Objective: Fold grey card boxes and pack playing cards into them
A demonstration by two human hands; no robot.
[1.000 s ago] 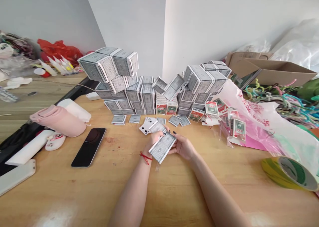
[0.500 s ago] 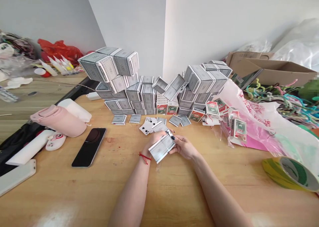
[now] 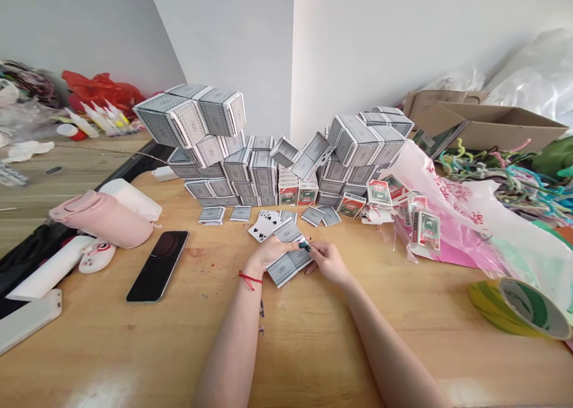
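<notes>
Forearms: both come in over the near edge of the table (image 3: 313, 360), with a red string (image 3: 247, 278) tied round the left wrist.
Left hand (image 3: 267, 254): curled over the left side of the card pack (image 3: 286, 268) with its fingers closed on it, so a proper hold.
Right hand (image 3: 329, 262): its dark-nailed fingertips pinch the pack's far right end, a tight narrow grip.
Card pack: grey patterned side up and a bit tilted, low over the middle of the table between both hands. Can't tell if it actually rests on the wood.
White case (image 3: 29, 318): flat at the near left edge, well apart from the hands.
Tape roll (image 3: 521, 309): yellow-green, lying by the right edge.
Phone (image 3: 157, 265): flat with a dark screen, left of the hands with a clear gap.
Loose cards (image 3: 265, 224): just beyond the hands. A couple are face up showing spades, the rest face down.
Pink bottle (image 3: 102, 219): on its side near the left edge, beyond the phone.
Plastic bag (image 3: 452, 211): pink and white, spread toward the right edge, with some red and green packs (image 3: 425, 229) lying on it.
Stacks of grey boxes (image 3: 224, 151): piled along the far edge against the wall, the top ones leaning.
Cardboard box (image 3: 483, 127): open, at the far right corner.
</notes>
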